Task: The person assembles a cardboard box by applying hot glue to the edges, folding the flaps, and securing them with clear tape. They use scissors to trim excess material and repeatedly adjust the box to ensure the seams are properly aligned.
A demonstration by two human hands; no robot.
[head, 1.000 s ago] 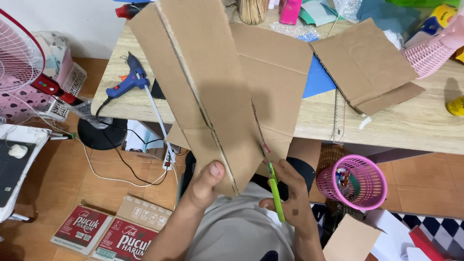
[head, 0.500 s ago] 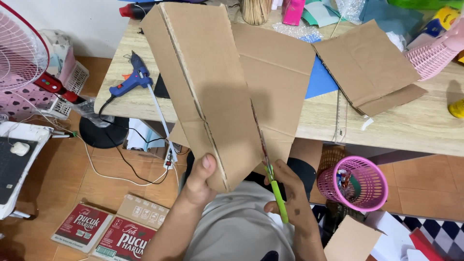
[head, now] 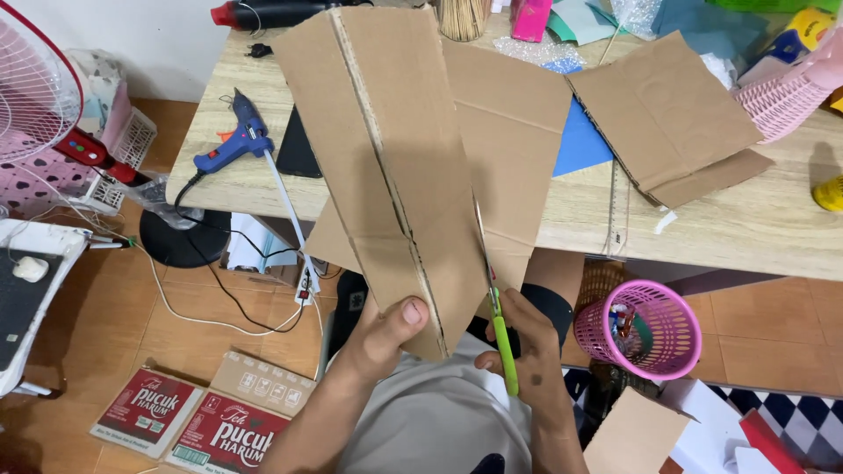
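A large brown folded cardboard sheet (head: 395, 149) is held up in front of me over the table edge. My left hand (head: 386, 338) pinches its lower corner, thumb on top. My right hand (head: 518, 355) grips green-handled scissors (head: 492, 298), whose blades run up into a cut along the sheet's right part. The cut separates a long left strip from the right panel (head: 514, 132).
The wooden table (head: 720, 228) carries a blue glue gun (head: 233, 140), another cardboard piece (head: 667, 114), blue paper (head: 580, 145), a ruler (head: 612, 211) and a pink basket (head: 786, 92). A pink waste basket (head: 645, 329), a fan (head: 35, 79) and flattened cartons (head: 193, 421) are on the floor.
The scissors have worked further up the cardboard and the cut is longer. The sheet has shifted slightly up and to the right; my left thumb has moved with its corner.
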